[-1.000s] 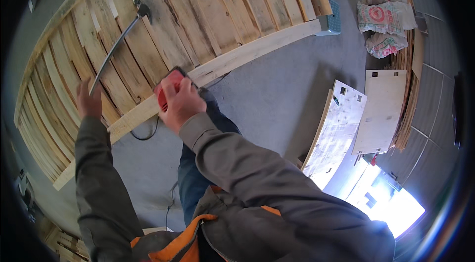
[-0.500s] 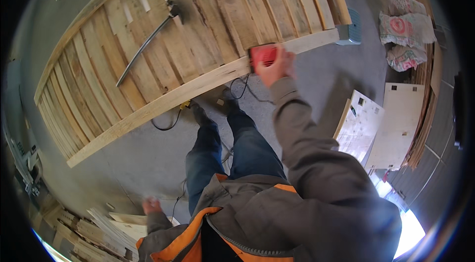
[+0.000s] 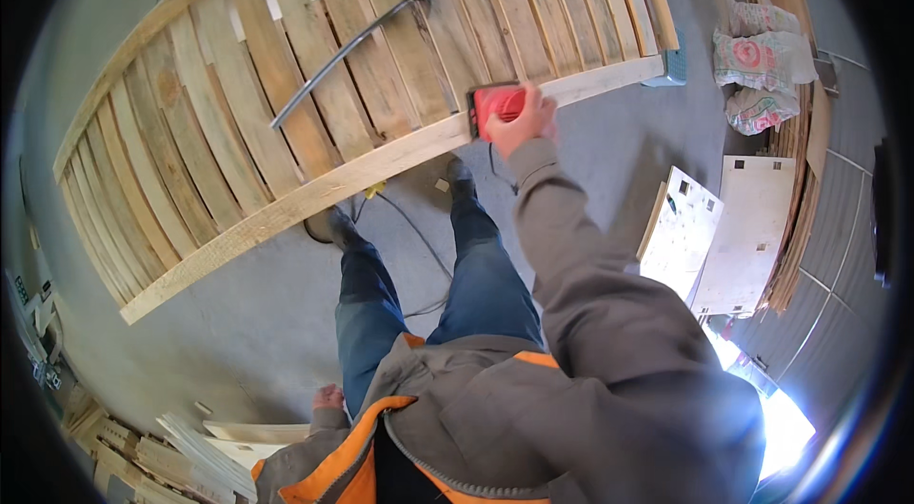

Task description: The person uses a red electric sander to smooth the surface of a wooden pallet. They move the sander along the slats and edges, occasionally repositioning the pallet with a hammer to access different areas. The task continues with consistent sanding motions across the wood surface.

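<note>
Right hand (image 3: 522,130) holding red tool (image 3: 497,105), slatted panel (image 3: 386,90)

jacket (image 3: 628,337): grey-brown, orange-trimmed | trousers (image 3: 486,280): blue | shoes (image 3: 461,178): dark

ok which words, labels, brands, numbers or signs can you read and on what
No text is clear enough to read.
White sacks: red and green print with a round red mark, lettering too blurred.
Dark object at the left edge: pale marks, too small.
Red tool in the right hand: no lettering visible.
</note>
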The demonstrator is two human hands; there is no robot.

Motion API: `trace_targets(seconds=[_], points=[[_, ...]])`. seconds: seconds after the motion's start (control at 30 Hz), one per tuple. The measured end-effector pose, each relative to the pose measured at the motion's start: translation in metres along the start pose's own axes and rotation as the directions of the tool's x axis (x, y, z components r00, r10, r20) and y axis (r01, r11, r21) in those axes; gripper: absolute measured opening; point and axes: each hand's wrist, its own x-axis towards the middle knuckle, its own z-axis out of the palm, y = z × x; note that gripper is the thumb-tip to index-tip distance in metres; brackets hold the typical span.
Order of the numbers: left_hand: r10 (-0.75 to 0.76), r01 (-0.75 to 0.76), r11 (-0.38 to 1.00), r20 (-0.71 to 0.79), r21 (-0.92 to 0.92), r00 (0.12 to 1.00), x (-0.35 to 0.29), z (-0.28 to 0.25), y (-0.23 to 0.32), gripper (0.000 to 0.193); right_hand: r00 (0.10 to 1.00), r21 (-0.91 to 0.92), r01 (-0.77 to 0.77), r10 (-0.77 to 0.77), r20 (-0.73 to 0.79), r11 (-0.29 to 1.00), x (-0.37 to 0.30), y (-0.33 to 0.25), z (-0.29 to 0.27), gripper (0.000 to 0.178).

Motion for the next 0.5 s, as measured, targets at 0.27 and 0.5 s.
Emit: trace_targets(seconds=[0.27,0.5], points=[[0.062,-0.062,0.998,0.004,-0.012,0.998,0.007,-0.049,0.083,0.037,0.978,0.104,0.052,-0.072,0.194,0.993,-0.109,-0.114,0.035,0.063],[0.086,-0.089,0.990,0.026,0.107,0.996,0.004,-0.055,0.114,0.037,0.917,0.157,0.214,-0.254,0.308,0.964,-0.163,-0.169,0.044,0.056]])
